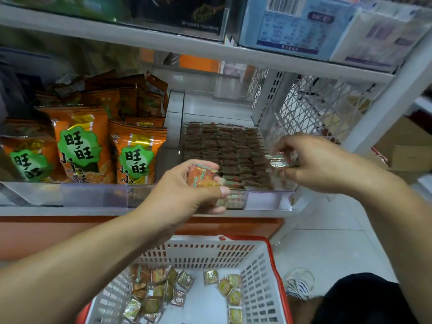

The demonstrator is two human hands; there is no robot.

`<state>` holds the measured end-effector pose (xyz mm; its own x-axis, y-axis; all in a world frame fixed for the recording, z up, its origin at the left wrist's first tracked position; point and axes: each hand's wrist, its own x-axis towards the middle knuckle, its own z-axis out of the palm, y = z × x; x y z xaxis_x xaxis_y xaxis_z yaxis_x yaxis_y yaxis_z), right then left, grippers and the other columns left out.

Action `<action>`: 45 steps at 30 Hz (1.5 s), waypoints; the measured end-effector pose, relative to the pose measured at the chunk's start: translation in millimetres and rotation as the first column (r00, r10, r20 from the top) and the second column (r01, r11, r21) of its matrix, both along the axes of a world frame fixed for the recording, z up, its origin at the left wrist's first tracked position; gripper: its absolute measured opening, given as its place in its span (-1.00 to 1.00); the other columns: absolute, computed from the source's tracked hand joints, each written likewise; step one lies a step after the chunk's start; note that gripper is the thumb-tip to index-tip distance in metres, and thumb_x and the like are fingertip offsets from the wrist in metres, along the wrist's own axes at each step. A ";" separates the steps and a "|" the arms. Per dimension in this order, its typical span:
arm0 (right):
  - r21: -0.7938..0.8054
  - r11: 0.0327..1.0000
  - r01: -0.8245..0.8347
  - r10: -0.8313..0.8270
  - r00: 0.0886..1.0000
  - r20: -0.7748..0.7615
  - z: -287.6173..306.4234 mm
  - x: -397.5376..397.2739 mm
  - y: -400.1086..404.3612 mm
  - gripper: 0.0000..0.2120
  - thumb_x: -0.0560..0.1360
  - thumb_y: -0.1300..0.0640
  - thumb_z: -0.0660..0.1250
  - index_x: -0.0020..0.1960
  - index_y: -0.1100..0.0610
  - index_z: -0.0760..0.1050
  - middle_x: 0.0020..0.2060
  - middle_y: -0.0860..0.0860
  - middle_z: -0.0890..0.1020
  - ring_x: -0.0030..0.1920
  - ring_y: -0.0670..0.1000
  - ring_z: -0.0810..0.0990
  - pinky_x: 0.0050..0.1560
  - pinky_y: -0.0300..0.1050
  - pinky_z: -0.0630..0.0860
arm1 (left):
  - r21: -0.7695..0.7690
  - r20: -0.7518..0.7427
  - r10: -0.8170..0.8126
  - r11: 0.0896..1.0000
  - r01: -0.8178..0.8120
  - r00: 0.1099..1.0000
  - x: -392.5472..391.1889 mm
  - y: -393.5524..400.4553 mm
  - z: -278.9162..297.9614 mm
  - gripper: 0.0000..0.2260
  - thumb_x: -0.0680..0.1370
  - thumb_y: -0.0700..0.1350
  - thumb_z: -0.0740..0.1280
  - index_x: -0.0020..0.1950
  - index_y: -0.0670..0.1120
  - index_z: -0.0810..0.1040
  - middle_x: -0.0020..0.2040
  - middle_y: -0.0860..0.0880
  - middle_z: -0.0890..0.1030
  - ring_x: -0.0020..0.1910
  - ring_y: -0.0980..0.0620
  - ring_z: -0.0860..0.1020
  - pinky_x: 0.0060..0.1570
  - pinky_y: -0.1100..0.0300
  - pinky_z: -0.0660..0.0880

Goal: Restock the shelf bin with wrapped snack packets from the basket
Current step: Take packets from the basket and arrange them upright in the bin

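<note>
On the shelf's left side stand orange rice cracker bags [79,146] with green labels, upright behind a clear front rail [93,195]. Right of them sits the clear shelf bin [174,127], its floor tiled with neat rows of small dark wrapped snack packets [224,148]. The left forearm reaches up from the lower left corner, wrist slightly bent, and the left hand [187,190] hovers at the bin's front edge with the palm turned toward the right; its grip is clenched round a small stack of orange-red packets [202,175], thumb on the near side and fingers curled beneath. Below the hands, on the floor, the white basket with a red rim [272,258] holds loose packets [161,291] scattered across its bottom, some orange, some yellow-green, lying flat and overlapping on the left side and more spread on the right. The right forearm comes in from the right edge, angled down toward the bin's right front corner, and the right hand [320,160] is arched with knuckles up; its fingertips pinch a silvery wrapped packet [279,160] just above the rows, though motion blur hides how many it holds. A white mesh side panel [311,106] closes the shelf at right.
</note>
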<state>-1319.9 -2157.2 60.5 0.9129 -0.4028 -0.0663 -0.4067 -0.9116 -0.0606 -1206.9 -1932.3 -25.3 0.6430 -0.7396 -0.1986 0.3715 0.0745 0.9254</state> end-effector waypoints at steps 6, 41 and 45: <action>-0.194 0.981 -0.032 -0.040 0.934 -0.354 -18.6 30.2 11.3 -0.77 0.44 0.19 0.34 0.07 0.05 0.60 -0.06 0.04 0.65 -0.06 0.10 0.62 -0.06 -0.04 0.63 | 0.043 0.007 0.016 0.999 -0.016 1.000 8.8 0.0 -8.2 -0.61 0.36 -0.36 0.59 0.12 -0.08 0.68 -0.16 -0.01 0.72 -0.13 -0.10 0.68 -0.17 0.07 0.69; -0.207 0.977 -0.051 -0.065 0.852 -0.520 -38.3 55.7 1.2 -0.82 0.47 0.38 0.29 -0.09 0.17 0.61 -0.15 0.07 0.63 -0.27 0.09 0.55 -0.21 -0.10 0.54 | 0.131 -0.006 -0.048 0.990 0.048 0.999 15.3 2.1 -10.1 -0.62 0.37 -0.35 0.59 0.13 -0.09 0.65 0.10 -0.31 0.66 0.07 -0.27 0.70 -0.14 0.05 0.69; -0.152 0.988 -0.020 -0.064 0.847 -0.527 -41.7 61.6 -1.3 -0.80 0.47 0.35 0.38 -0.01 0.14 0.71 -0.07 0.06 0.70 -0.22 0.07 0.59 -0.01 -0.02 0.67 | 0.133 -0.013 -0.043 0.990 0.045 0.999 15.2 0.3 -10.8 -0.61 0.37 -0.36 0.59 0.13 -0.09 0.66 0.09 -0.30 0.67 0.06 -0.26 0.70 -0.15 0.07 0.68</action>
<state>-1258.4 -2158.5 18.8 0.7462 -0.4659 -0.4755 -0.3584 -0.8831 0.3028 -1191.7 -1932.0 -36.0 0.6080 -0.7336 -0.3034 0.3806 -0.0660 0.9224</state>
